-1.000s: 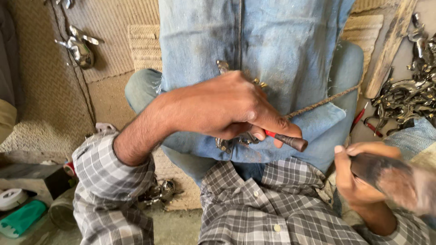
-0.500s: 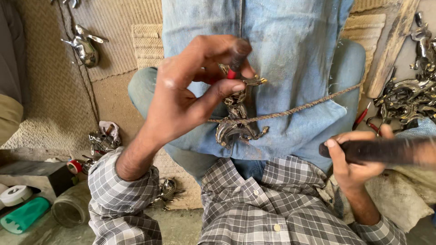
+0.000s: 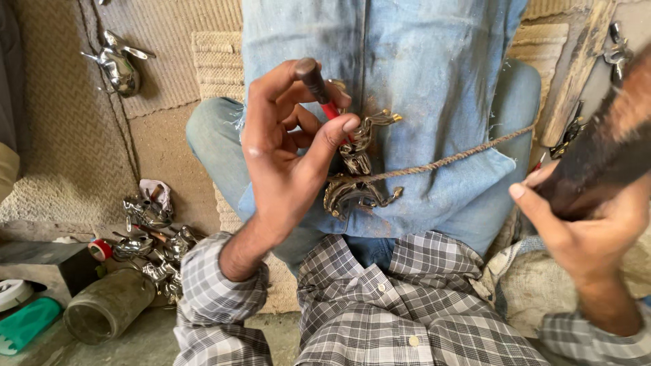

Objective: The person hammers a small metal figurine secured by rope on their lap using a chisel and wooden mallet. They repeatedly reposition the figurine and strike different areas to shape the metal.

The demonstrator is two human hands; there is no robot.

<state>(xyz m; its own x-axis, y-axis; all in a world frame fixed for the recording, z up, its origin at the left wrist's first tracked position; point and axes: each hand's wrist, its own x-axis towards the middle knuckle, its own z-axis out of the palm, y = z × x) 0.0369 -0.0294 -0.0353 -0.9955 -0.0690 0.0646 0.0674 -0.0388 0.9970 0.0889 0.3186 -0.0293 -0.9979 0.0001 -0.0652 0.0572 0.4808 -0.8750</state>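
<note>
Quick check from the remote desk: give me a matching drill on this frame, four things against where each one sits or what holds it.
Things:
1. red-shafted tool
2. dark mallet
3. metal animal figure
4. green container

Places:
A. on the floor at lower left
B. gripped in the right hand
C. pinched in the left hand
D. on the lap, tied with a rope

Pairs: 1-C, 2-B, 3-D, 4-A
</note>
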